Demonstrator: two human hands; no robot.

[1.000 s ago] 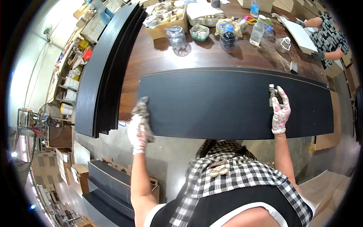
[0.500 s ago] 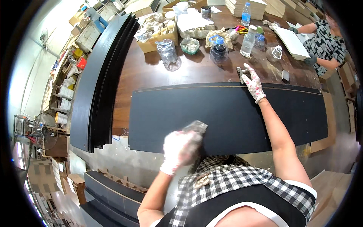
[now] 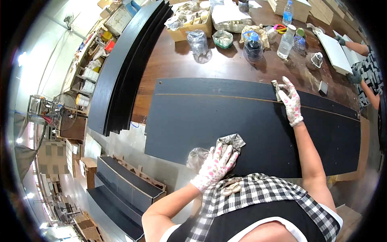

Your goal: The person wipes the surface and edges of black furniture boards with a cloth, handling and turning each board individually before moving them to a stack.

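Two-handed, holds a grey rag (image 3: 234,140) under the spread left hand (image 3: 215,166) and a small mottled piece (image 3: 276,90) in the right hand (image 3: 292,104), over the black panel (image 3: 183,123) beneath both, perhaps risking scratches from trapped grit.

this is a workshop that handles flat boards: a long black panel (image 3: 193,125) lies across a stained brown surface (image 3: 177,66), with a stack of dark boards (image 3: 115,76) to its left and a co-worker's gloved hand (image 3: 354,76) on white boards (image 3: 332,52) at the right. cut-down plastic bottles (image 3: 197,42), a crammed carton (image 3: 187,35), white tubs (image 3: 88,87) along the wall, a large caged fan (image 3: 64,113) and a bare grey floor (image 3: 171,177) fit the same picture.
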